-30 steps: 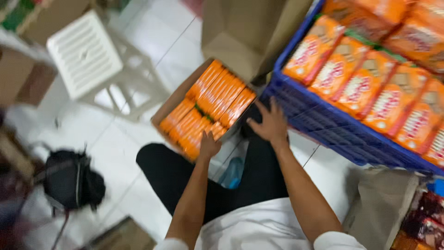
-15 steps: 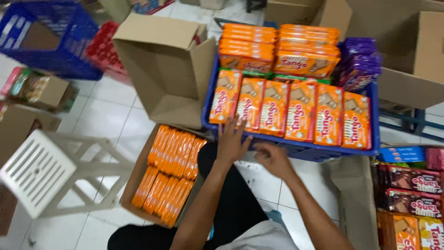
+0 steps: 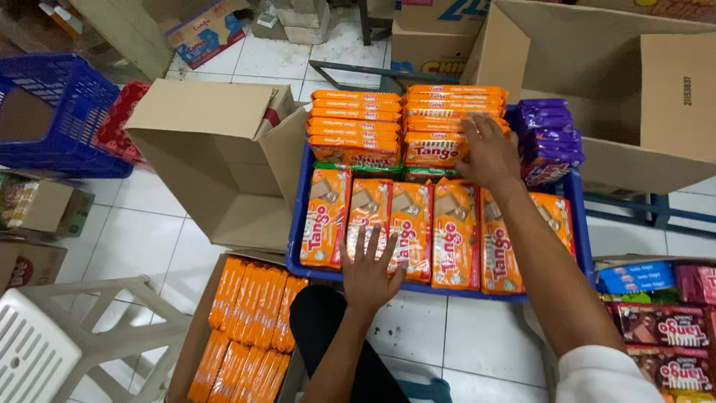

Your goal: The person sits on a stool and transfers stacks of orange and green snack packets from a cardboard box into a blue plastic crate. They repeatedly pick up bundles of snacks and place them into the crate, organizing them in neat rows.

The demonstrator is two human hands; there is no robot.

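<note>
I see my right hand (image 3: 490, 153) laid flat, fingers spread, on top of the right stack of orange wafer packs (image 3: 447, 123) at the far end of the blue crate (image 3: 297, 209); its grip is released, pressing rather than clasping. My left hand (image 3: 369, 270) lies open too, palm down over the near row of orange packs (image 3: 406, 231) standing side by side along the crate's front edge, fingers splayed across two of them, grasping nothing. A second stack of orange packs (image 3: 354, 127) sits just left of the one under my right hand. Purple packs (image 3: 550, 138) are piled in the crate's far right corner, touching the orange stack. Left of the crate an empty cardboard box (image 3: 216, 160) lies tipped on its side with its mouth toward the crate. In front of the crate, on the tiled floor (image 3: 156, 216), a low carton (image 3: 246, 328) holds orange packs set on edge. A white plastic stool (image 3: 67, 343) stands left of that carton. Right of the crate are brown and pink packs (image 3: 664, 321).
</note>
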